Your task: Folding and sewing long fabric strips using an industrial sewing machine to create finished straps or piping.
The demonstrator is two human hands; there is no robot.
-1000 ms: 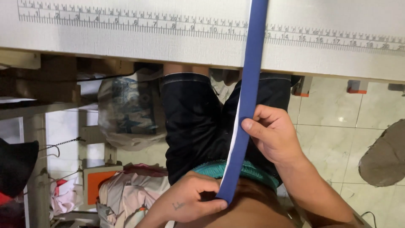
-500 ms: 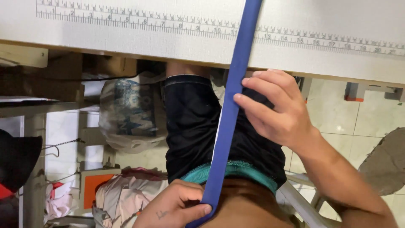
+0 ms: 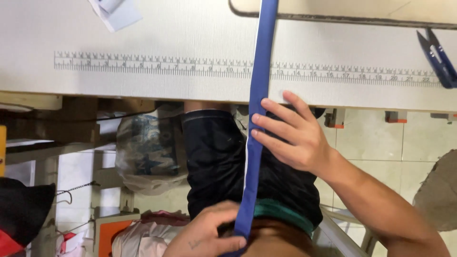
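A long blue fabric strip [image 3: 259, 85] runs from the white table [image 3: 143, 33] down over its front edge to my lap. My right hand [image 3: 290, 135] grips the strip just below the table edge, fingers pinching it from the right. My left hand [image 3: 209, 235] pinches the strip's lower end near my waist. A printed ruler scale [image 3: 157, 65] runs along the table's front, and the strip crosses it.
Blue thread snips [image 3: 438, 57] lie at the table's far right. A piece of white paper [image 3: 114, 12] lies at the top left. Below the table are a plastic bag [image 3: 147, 152], pinkish cloth [image 3: 138, 238], dark shorts [image 3: 219, 162] and a tiled floor [image 3: 376, 157].
My right hand has slid up the strip from near my waist to just under the table edge. The view has tilted up, showing more tabletop. My left hand still holds the lower end.
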